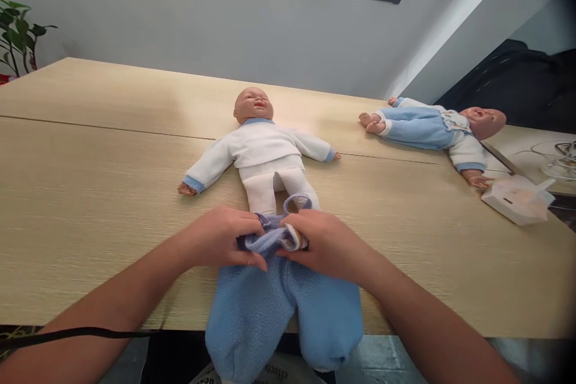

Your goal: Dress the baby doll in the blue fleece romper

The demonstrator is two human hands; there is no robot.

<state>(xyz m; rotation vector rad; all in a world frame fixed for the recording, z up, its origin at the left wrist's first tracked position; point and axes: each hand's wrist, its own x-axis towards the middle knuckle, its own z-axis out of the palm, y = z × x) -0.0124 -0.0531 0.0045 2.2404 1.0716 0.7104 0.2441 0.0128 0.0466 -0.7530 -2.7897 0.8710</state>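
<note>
A baby doll [265, 147] in a white top with blue cuffs lies on its back, head toward the wall. Its lower legs are hidden behind a pair of fluffy blue overalls [256, 312], whose legs hang over the table's front edge. My left hand [225, 237] grips the left side of the bunched upper part of the overalls. On the other side, my right hand [324, 243] pinches the cloth near a white patterned patch. A lilac strap loop [297, 199] stands up between the hands, close to the doll's legs.
A second doll [427, 126] in blue overalls lies at the back right of the wooden table [112, 210]. By its hand stands a white tissue box [517, 198]. Cables [562, 159] and a black bag [517, 78] are at the far right. A plant [20, 36] stands at the left.
</note>
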